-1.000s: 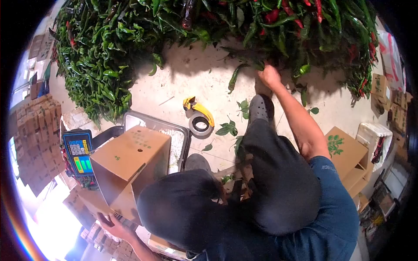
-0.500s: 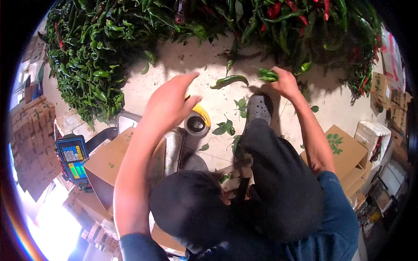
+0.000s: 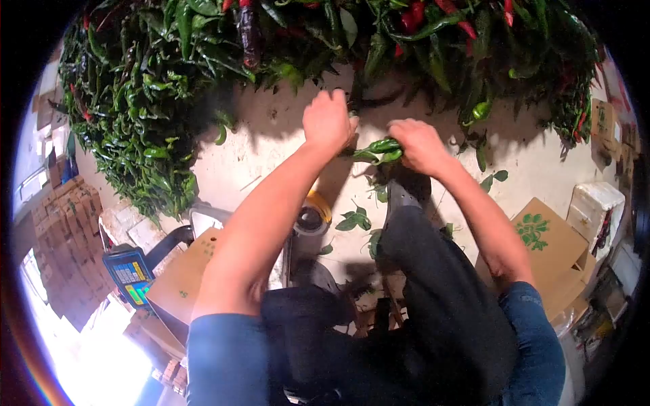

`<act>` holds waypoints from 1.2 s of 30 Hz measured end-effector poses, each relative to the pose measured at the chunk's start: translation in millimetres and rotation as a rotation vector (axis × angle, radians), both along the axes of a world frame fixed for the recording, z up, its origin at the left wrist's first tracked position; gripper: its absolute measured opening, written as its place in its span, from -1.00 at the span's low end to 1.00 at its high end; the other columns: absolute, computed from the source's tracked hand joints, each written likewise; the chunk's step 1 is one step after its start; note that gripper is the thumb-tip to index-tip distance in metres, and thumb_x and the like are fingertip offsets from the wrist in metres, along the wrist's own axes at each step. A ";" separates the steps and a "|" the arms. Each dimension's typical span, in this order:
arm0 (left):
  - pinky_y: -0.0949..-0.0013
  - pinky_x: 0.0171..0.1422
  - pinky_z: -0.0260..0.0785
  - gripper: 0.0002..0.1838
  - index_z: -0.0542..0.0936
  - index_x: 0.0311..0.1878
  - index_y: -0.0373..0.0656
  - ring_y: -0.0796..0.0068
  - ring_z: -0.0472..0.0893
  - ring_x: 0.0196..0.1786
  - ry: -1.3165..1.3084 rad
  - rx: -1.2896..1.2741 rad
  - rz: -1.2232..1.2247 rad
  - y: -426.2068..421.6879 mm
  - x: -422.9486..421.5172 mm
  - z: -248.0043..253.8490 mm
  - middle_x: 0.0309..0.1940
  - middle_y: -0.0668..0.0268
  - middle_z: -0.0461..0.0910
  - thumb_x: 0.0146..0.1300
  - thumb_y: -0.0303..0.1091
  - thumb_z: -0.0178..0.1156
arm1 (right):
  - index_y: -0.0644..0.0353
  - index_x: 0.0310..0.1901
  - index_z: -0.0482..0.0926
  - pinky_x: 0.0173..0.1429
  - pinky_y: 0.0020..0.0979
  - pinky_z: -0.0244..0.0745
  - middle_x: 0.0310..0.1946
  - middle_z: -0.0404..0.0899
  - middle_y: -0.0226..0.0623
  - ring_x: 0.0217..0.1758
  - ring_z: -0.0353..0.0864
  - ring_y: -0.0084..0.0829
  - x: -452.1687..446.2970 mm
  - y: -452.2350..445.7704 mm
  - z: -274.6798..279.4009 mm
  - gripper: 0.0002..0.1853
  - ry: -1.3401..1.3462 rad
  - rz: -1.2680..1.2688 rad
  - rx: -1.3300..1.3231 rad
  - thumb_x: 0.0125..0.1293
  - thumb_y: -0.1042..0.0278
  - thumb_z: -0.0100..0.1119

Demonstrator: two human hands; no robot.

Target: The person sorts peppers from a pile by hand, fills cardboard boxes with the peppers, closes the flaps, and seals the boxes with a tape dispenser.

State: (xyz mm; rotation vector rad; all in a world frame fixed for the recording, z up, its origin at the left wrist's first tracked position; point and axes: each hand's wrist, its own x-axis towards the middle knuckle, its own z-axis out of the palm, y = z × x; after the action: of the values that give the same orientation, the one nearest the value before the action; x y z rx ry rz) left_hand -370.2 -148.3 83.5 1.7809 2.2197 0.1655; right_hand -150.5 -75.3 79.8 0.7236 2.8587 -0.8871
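Green chili peppers (image 3: 382, 147) stick out to the left from my right hand (image 3: 421, 145), which is closed around their right ends. My left hand (image 3: 330, 122) is curled closed just left of them, above the floor. Its fingers hide whatever they grip, and the left tips of the peppers reach close to its lower edge. Beyond both hands rises a large heap of green chili peppers (image 3: 145, 115) with some red chili peppers (image 3: 413, 17) in it.
Loose leaves (image 3: 354, 218) lie on the pale floor (image 3: 264, 122). A roll of tape (image 3: 311, 218) sits below my left forearm. Cardboard boxes (image 3: 542, 233) stand right, with a foam box (image 3: 596, 210) beyond. A digital scale display (image 3: 128, 274) and another carton (image 3: 179, 281) are left.
My left hand has moved right and forward and its fingers have closed. My right hand has come slightly left with its green peppers. The view has shifted a little.
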 end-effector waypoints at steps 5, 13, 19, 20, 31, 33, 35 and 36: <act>-0.11 -0.04 0.51 -0.76 0.58 -0.17 -0.21 -0.05 0.68 -0.10 -0.017 -0.213 -0.167 25.3 9.2 -46.4 -0.22 0.04 0.59 0.14 -0.30 0.28 | 0.20 -0.15 0.55 0.17 -0.09 0.52 0.16 0.57 -0.12 0.24 0.52 -0.07 10.8 10.6 -16.7 -0.77 0.116 0.060 0.097 0.10 0.48 0.17; -0.11 0.11 0.44 -0.72 0.47 -0.07 -0.33 -0.31 0.60 -0.03 -0.402 -0.267 0.168 -8.8 -41.9 43.6 -0.18 -0.23 0.63 0.18 -0.41 0.12 | 0.26 -0.11 0.51 0.30 -0.08 0.46 0.37 0.42 -0.05 0.35 0.45 0.00 -59.4 17.8 -30.9 -0.70 0.126 0.159 0.020 0.07 0.49 0.20; 0.39 -0.27 0.39 -0.86 0.51 -0.22 -0.17 0.53 0.57 -0.34 -1.099 -0.326 0.756 -77.6 -52.6 57.6 -0.38 0.37 0.56 0.19 -0.52 0.28 | 0.29 -0.14 0.40 -0.05 0.02 0.57 -0.12 0.55 0.04 -0.07 0.63 0.13 -107.3 24.0 -73.8 -0.85 0.103 0.252 -0.021 0.29 0.46 0.03; 0.40 -0.31 0.38 -0.84 0.51 -0.20 -0.15 0.54 0.55 -0.38 -1.147 -0.367 0.769 -88.9 -53.4 50.4 -0.39 0.37 0.56 0.21 -0.48 0.31 | 0.29 -0.13 0.38 -0.08 0.07 0.54 -0.19 0.56 0.10 -0.13 0.63 0.16 -111.5 25.7 -71.6 -0.85 0.005 0.212 -0.112 0.30 0.47 0.01; 0.45 -0.33 0.36 -0.88 0.53 -0.21 -0.18 0.57 0.50 -0.45 -1.174 -0.354 0.802 -94.4 -50.9 54.8 -0.43 0.39 0.54 0.25 -0.52 0.28 | 0.07 0.02 0.49 -0.17 -0.02 0.53 -0.30 0.56 -0.20 -0.20 0.63 -0.05 -53.1 -72.5 -41.7 -0.61 0.174 0.111 0.100 0.10 0.37 0.24; 0.36 -0.36 0.43 -0.89 0.50 -0.18 -0.20 0.51 0.54 -0.45 -1.193 -0.344 0.866 -97.2 -57.4 49.1 -0.43 0.32 0.55 0.28 -0.56 0.22 | 0.05 0.07 0.49 -0.18 -0.02 0.53 -0.32 0.57 -0.18 -0.22 0.63 -0.03 -56.5 -66.0 -47.5 -0.57 0.148 0.048 0.054 0.12 0.36 0.25; 0.29 -0.39 0.47 -0.89 0.48 -0.16 -0.22 0.46 0.57 -0.45 -1.232 -0.313 0.997 -102.5 -54.7 45.0 -0.44 0.27 0.56 0.30 -0.58 0.19 | 0.02 0.14 0.50 -0.19 -0.04 0.56 -0.35 0.58 -0.14 -0.26 0.64 0.01 -58.2 -56.8 -49.5 -0.54 0.096 0.028 -0.027 0.15 0.34 0.25; 0.24 -0.49 0.47 -0.90 0.45 -0.15 -0.26 0.40 0.59 -0.48 -1.256 -0.263 1.084 -105.6 -49.6 41.7 -0.44 0.20 0.56 0.32 -0.60 0.15 | 0.02 0.17 0.50 -0.21 -0.06 0.57 -0.36 0.60 -0.16 -0.29 0.65 0.00 -59.9 -54.1 -62.3 -0.50 0.031 0.059 0.004 0.14 0.34 0.27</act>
State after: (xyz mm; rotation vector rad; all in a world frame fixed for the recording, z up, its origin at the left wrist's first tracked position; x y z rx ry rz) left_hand -419.8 -253.9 125.1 -0.0147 1.7305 0.8501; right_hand -210.4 -129.4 17.5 0.6276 2.8935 -0.8927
